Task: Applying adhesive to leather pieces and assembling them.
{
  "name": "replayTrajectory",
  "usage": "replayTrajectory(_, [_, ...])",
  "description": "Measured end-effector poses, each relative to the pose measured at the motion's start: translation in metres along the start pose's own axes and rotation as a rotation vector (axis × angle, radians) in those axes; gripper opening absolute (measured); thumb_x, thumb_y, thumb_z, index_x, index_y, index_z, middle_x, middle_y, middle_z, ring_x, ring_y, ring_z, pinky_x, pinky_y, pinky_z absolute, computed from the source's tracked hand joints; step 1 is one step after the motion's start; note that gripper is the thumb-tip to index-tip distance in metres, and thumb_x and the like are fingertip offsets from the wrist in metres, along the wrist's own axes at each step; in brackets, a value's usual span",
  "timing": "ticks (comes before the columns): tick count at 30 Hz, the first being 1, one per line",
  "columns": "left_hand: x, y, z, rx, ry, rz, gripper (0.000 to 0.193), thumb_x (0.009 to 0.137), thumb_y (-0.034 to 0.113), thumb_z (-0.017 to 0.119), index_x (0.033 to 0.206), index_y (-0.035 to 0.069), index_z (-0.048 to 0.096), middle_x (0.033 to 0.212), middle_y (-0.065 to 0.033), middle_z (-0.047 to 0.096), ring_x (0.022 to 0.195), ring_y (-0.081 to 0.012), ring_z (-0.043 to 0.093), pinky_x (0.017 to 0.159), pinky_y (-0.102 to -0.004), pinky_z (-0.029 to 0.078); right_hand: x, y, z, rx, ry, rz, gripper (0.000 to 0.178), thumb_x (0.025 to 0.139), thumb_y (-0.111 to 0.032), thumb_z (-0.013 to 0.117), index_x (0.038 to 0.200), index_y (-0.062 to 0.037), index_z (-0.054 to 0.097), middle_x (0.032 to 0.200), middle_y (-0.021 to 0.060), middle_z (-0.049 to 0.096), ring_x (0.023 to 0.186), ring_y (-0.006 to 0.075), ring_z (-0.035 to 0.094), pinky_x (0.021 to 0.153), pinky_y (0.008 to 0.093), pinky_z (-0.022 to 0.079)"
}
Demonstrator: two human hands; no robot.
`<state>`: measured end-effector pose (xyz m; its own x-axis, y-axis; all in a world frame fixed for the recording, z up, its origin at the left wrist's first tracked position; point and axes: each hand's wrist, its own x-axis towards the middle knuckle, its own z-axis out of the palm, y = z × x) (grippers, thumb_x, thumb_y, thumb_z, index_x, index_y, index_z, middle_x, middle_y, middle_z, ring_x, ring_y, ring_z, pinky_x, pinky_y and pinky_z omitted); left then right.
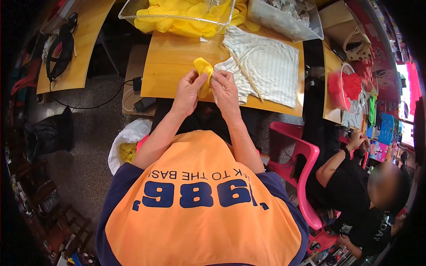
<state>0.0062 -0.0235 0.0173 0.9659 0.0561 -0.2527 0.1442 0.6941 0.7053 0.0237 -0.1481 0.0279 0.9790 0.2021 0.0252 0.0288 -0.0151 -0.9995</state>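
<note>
Yellow petal [203, 66] clamped in fingertips of left hand [188, 92] and right hand [226, 92] (both pinching) above near edge of wooden table [171, 57], seemingly mid-shaping, so probably calling for gentle, steady fingerwork next imo.

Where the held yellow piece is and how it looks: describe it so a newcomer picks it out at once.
Find the central wood-coloured table. By its near edge, the left hand and right hand meet at a curved yellow piece. Unlike the yellow pieces heaped in the clear bin beyond, this one is between fingers.
</note>
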Motion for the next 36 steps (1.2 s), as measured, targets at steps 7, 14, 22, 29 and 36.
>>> replayTrajectory(7, [-0.001,0.009,-0.005,0.194,-0.045,-0.041,0.024,0.088,0.01,0.065,0.109,0.001,0.061,0.099,-0.002,0.064,0.088,-0.0081,0.059,0.079,-0.0231,0.047,-0.007,0.006,0.004,0.087,0.162,0.02,0.017,0.086,-0.001,0.062,0.102,0.003,0.066,0.094,0.0045,0.049,0.082,0.0109,0.052,0.073,0.0215,0.045])
replayTrajectory(14, [0.002,0.019,-0.006,0.332,-0.137,-0.107,0.024,0.086,0.007,0.067,0.109,0.002,0.062,0.099,-0.0029,0.065,0.087,-0.0077,0.06,0.076,-0.0222,0.048,-0.006,0.003,0.006,0.255,0.203,0.093,0.014,0.085,0.0,0.063,0.098,0.0037,0.066,0.094,0.0036,0.05,0.079,0.0086,0.051,0.069,0.0204,0.045])
replayTrajectory(22, [0.004,0.017,-0.01,0.269,-0.086,-0.13,0.023,0.085,0.006,0.068,0.107,0.002,0.062,0.096,-0.0019,0.065,0.084,-0.0072,0.06,0.073,-0.0214,0.049,-0.001,0.004,0.004,0.176,0.241,0.137,0.01,0.084,-0.004,0.068,0.092,-0.0003,0.067,0.086,0.0017,0.06,0.073,0.007,0.054,0.065,0.021,0.046])
replayTrajectory(29, [0.008,0.019,-0.017,0.269,-0.035,-0.086,0.021,0.084,0.006,0.068,0.104,0.0,0.064,0.092,-0.0025,0.066,0.081,-0.0074,0.061,0.072,-0.0212,0.049,-0.009,-0.005,0.004,0.117,0.131,0.053,0.015,0.088,-0.01,0.065,0.095,0.0024,0.067,0.095,0.006,0.057,0.089,0.0123,0.054,0.077,0.0239,0.045])
replayTrajectory(36, [0.001,0.028,-0.019,0.332,-0.124,-0.158,0.022,0.084,0.005,0.068,0.105,-0.001,0.064,0.093,-0.003,0.066,0.082,-0.007,0.061,0.073,-0.0211,0.049,-0.013,0.004,0.005,-0.024,0.067,0.002,0.021,0.09,-0.012,0.062,0.102,0.0038,0.066,0.108,0.0068,0.048,0.101,0.0163,0.046,0.087,0.0265,0.041])
